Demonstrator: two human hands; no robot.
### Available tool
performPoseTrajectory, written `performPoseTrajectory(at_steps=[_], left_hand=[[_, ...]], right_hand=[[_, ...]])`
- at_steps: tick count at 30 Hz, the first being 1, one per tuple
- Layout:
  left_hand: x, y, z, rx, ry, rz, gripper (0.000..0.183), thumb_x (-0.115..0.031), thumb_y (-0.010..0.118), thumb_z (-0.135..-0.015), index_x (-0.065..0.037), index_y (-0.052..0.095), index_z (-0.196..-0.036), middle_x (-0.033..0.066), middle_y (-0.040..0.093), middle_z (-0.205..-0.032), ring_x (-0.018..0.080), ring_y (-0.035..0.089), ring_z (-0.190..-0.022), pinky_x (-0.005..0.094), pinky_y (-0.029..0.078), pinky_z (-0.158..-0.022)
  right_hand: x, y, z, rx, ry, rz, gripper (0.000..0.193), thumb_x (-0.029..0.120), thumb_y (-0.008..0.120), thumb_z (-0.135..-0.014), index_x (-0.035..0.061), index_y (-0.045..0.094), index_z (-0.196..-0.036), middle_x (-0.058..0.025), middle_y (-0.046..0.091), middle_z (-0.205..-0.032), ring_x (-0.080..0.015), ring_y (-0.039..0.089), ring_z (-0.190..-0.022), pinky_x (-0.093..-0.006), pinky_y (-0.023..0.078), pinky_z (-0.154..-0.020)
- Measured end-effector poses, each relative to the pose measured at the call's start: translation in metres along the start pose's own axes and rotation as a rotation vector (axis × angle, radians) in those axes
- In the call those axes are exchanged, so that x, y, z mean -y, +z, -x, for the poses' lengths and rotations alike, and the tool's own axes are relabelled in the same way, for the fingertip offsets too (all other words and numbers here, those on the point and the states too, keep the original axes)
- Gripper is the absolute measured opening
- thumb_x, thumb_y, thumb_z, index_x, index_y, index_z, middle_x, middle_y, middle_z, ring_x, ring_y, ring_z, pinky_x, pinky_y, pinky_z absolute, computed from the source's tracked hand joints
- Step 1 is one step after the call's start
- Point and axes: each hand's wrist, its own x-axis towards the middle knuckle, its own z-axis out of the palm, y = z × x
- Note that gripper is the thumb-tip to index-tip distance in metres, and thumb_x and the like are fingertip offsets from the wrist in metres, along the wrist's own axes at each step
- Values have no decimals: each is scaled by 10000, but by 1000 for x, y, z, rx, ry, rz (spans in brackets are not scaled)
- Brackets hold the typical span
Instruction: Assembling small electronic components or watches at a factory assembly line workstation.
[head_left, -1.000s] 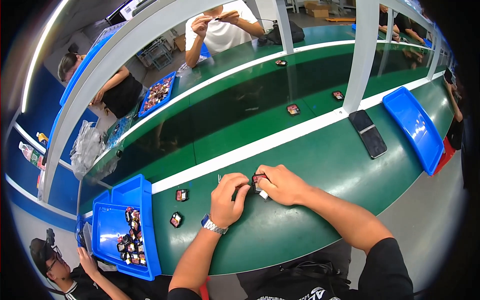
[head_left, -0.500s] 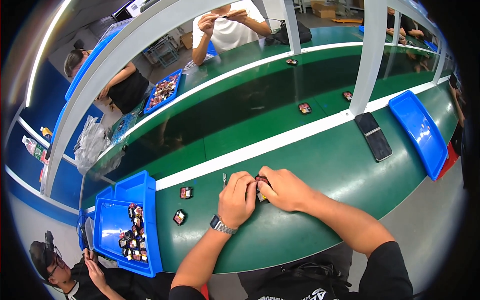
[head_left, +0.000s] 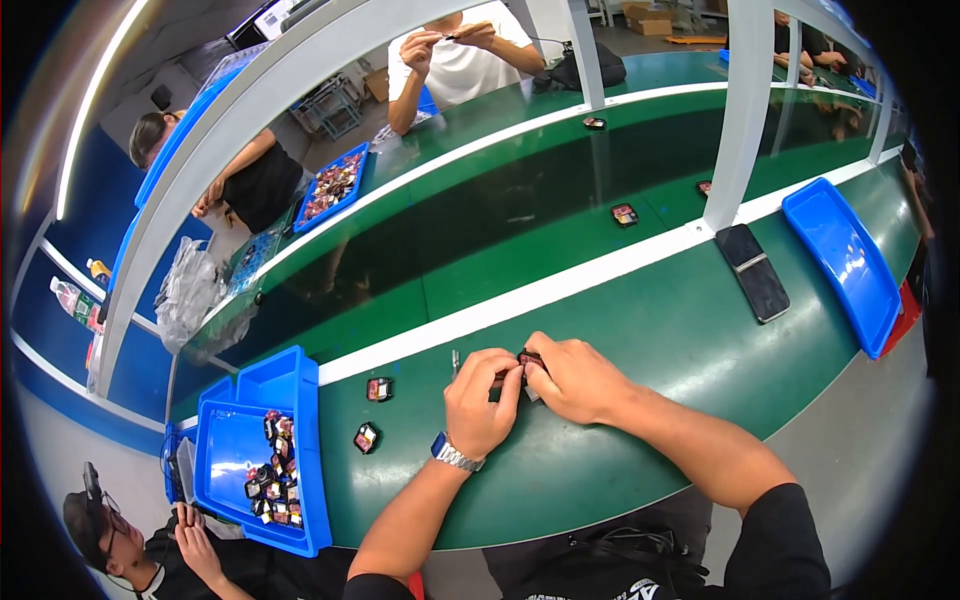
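Observation:
A small black-cased electronic unit with a reddish face [head_left: 531,359] is pinched between my two hands above the green bench. My left hand [head_left: 484,402] grips its left side with bent fingers, and my right hand [head_left: 578,384] closes over its right side. Fingers cover most of the unit; a pale piece shows just below. Beside my left fingers lies a thin metal piece [head_left: 455,363], its kind unclear. Two similar units rest to the left, one upper [head_left: 379,388] and one lower [head_left: 367,437].
Left stands a blue bin [head_left: 312,460] with a pile of units. To the right lie a black phone-like object [head_left: 752,272] and a blue tray [head_left: 845,265]. Beyond a white rail [head_left: 520,303], the green conveyor carries units, one near the post [head_left: 624,214]. Other people sit around.
My fingers have shifted slightly around the unit, and the yellow part under it no longer shows. Units on the conveyor have moved a little right, one going partly behind the post.

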Motion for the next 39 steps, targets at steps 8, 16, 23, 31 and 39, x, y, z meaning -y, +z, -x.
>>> performPoseTrajectory(at_steps=[8, 16, 23, 31, 39], left_hand=[[-8, 8, 7, -49, -362, 304, 92, 39, 674, -882, 48, 627, -961, 127, 688, -974, 165, 708, -811, 275, 614, -657], [-3, 13, 14, -77, -470, 462, 161, 34, 649, -909, 82, 625, -1061, 136, 699, -975, 162, 711, -836, 273, 609, -666], [-1, 11, 13, -72, -439, 413, 147, 23, 643, -923, 82, 635, -1057, 132, 696, -980, 155, 708, -824, 265, 602, -663], [-5, 9, 9, -35, -395, 347, 193, 35, 650, -910, 59, 662, -1101, 122, 697, -965, 148, 711, -807, 260, 601, -651], [-9, 8, 8, -61, -518, 286, 144, -23, 683, -896, 66, 714, -1006, 120, 745, -876, 143, 721, -746, 261, 589, -655]], right_hand=[[4, -3, 1, 44, -22, 145, 223, 194, 498, -956, -12, 506, -1042, -247, 664, -817, -461, 638, -798, -544, 497, -717], [3, 2, 2, 7, -84, 171, 230, 217, 517, -970, -9, 480, -984, -234, 659, -790, -444, 650, -747, -532, 517, -663], [4, 9, 6, -51, -142, 234, 233, 203, 532, -965, -23, 476, -956, -241, 646, -733, -444, 645, -670, -510, 525, -587], [3, 7, 4, -15, 19, 84, 233, 178, 524, -959, -44, 480, -1015, -268, 643, -729, -478, 634, -710, -549, 504, -644], [9, 7, 7, 20, 16, 148, 263, 219, 512, -973, -42, 481, -968, -263, 640, -705, -454, 647, -682, -533, 519, -614]])
